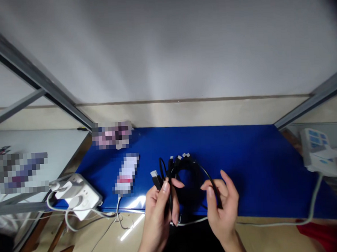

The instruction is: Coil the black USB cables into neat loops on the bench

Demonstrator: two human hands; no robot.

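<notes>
A coiled bundle of black cables (188, 177) hangs over the near edge of a blue table mat (244, 163). Several plug ends stick up at the top of the coil. My left hand (161, 205) is closed around the left side of the coil, with a USB plug poking up above its fingers. My right hand (222, 204) pinches a cable on the right side of the coil between thumb and fingers. Both hands hold the bundle just above the mat's front edge.
A white power strip (76, 196) with white cords lies at the mat's left corner. A blurred white device (127, 173) rests on the mat beside it. Another white power strip (318, 152) sits at the right, its cord running along the front edge. Grey metal frame bars (42, 87) slant at both sides.
</notes>
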